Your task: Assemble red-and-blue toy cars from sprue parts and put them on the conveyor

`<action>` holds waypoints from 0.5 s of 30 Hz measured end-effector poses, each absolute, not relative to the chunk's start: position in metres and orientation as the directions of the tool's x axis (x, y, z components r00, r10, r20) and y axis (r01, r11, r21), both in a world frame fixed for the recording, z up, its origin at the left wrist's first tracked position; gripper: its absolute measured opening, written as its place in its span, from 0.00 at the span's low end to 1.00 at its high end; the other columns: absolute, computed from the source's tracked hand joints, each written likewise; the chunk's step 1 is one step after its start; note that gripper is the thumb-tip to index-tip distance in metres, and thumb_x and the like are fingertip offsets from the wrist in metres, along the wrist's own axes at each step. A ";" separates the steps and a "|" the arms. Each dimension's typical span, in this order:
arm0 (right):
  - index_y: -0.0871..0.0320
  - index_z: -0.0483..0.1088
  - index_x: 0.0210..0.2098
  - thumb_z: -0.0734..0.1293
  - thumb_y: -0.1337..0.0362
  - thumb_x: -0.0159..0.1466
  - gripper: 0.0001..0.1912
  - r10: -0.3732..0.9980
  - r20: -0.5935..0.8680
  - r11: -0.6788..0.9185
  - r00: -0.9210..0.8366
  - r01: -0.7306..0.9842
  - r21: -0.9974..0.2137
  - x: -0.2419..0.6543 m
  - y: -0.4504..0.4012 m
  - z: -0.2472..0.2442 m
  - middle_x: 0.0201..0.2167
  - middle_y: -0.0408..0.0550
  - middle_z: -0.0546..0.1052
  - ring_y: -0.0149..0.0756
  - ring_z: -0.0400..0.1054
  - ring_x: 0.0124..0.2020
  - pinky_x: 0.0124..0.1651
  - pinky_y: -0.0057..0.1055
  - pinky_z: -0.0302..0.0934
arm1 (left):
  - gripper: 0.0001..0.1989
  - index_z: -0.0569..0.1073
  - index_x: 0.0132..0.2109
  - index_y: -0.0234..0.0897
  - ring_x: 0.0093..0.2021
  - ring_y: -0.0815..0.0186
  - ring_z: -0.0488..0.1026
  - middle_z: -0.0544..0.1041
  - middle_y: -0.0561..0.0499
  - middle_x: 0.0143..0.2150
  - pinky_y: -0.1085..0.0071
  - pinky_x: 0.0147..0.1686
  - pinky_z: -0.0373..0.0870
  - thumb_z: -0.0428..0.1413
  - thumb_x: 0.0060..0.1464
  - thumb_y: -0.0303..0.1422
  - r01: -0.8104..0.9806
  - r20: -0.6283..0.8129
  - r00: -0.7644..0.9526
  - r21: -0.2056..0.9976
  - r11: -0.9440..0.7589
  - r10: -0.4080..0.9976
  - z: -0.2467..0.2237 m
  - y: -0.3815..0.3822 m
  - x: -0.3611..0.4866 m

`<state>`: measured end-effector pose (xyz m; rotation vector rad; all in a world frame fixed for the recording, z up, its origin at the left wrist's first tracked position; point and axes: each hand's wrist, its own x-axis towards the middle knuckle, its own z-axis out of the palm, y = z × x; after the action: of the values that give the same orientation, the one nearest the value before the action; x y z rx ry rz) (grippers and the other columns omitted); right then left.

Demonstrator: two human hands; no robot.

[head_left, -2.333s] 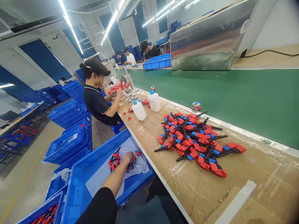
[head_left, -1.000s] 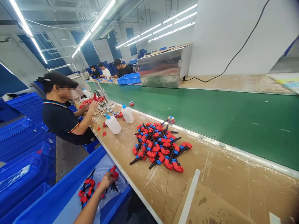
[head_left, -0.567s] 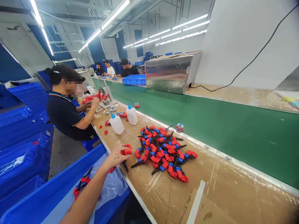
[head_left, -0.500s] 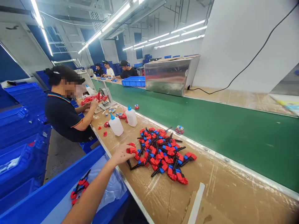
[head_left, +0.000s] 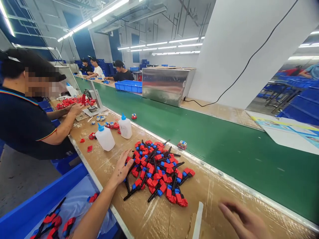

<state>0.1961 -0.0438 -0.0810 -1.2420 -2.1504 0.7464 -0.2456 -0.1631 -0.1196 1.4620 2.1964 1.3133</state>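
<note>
A heap of red, blue and black plastic parts (head_left: 159, 169), several with long black rods, lies on the brown work table. At the heap's left edge is my left hand (head_left: 122, 167), its fingers stretched out and apart; I see nothing held in it. Whether its fingertips touch the parts I cannot tell. My right hand (head_left: 245, 220), slightly blurred, hovers over the table at lower right, thumb and fingers apart with nothing between them. Below my left forearm, a blue bin (head_left: 37, 202) lined with translucent plastic holds several similar red and black parts.
Two white bottles with blue caps, one nearer (head_left: 105, 139) and one farther (head_left: 125, 127), stand left of the heap. A green conveyor belt (head_left: 224, 149) runs behind the table's metal edge. A white strip (head_left: 198, 220) lies in front. A co-worker (head_left: 30, 116) sits at left.
The view has turned right. My left hand, earlier closed around a red part, now has its fingers extended without it. My right hand has come into view at lower right.
</note>
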 end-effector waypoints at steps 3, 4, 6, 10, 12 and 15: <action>0.53 0.73 0.37 0.61 0.49 0.65 0.16 0.821 0.224 0.532 -0.525 0.563 -0.632 0.136 0.021 -0.071 0.33 0.49 0.79 0.43 0.73 0.32 0.36 0.36 0.69 | 0.26 0.66 0.63 0.38 0.67 0.54 0.58 0.65 0.42 0.66 0.52 0.67 0.53 0.44 0.65 0.46 0.591 0.282 -0.552 0.796 0.129 0.785 -0.115 -0.180 -0.251; 0.55 0.71 0.41 0.61 0.50 0.65 0.16 0.816 0.245 0.550 -0.523 0.575 -0.606 0.116 0.043 -0.072 0.35 0.49 0.79 0.42 0.73 0.33 0.37 0.35 0.69 | 0.25 0.67 0.62 0.39 0.66 0.54 0.60 0.66 0.42 0.65 0.52 0.66 0.54 0.45 0.65 0.45 0.591 0.285 -0.577 0.792 0.151 0.765 -0.115 -0.188 -0.252; 0.59 0.68 0.51 0.61 0.53 0.63 0.22 0.834 0.285 0.546 -0.472 0.633 -0.550 0.080 0.084 -0.080 0.43 0.55 0.77 0.45 0.73 0.40 0.42 0.37 0.68 | 0.22 0.70 0.58 0.39 0.63 0.53 0.63 0.69 0.43 0.62 0.51 0.64 0.58 0.46 0.64 0.44 0.604 0.311 -0.636 0.770 0.204 0.706 -0.116 -0.210 -0.254; 0.68 0.65 0.56 0.64 0.55 0.59 0.30 0.855 0.260 0.517 -0.450 0.691 -0.505 0.042 0.138 -0.106 0.49 0.69 0.73 0.57 0.68 0.49 0.49 0.47 0.61 | 0.16 0.74 0.49 0.36 0.46 0.56 0.74 0.76 0.43 0.47 0.58 0.49 0.71 0.49 0.61 0.40 0.612 0.334 -0.721 0.718 0.332 0.607 -0.120 -0.256 -0.251; 0.64 0.70 0.50 0.64 0.55 0.60 0.24 0.857 0.206 0.508 -0.473 0.705 -0.495 0.039 0.150 -0.115 0.42 0.67 0.76 0.58 0.70 0.43 0.43 0.47 0.61 | 0.13 0.74 0.47 0.36 0.37 0.61 0.74 0.75 0.44 0.42 0.64 0.40 0.74 0.52 0.60 0.36 0.635 0.306 -0.693 0.686 0.354 0.653 -0.117 -0.269 -0.245; 0.58 0.72 0.43 0.64 0.53 0.61 0.18 0.864 0.189 0.495 -0.467 0.717 -0.491 0.049 0.151 -0.119 0.39 0.65 0.76 0.57 0.71 0.39 0.39 0.46 0.59 | 0.16 0.74 0.52 0.38 0.36 0.65 0.74 0.74 0.45 0.46 0.69 0.36 0.74 0.49 0.58 0.27 0.726 0.257 -0.551 0.618 0.303 0.794 -0.103 -0.268 -0.238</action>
<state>0.0487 0.1512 -0.1189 -1.3095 -2.3304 0.4852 -0.2376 -0.2677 -0.1033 1.4373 2.4567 1.0824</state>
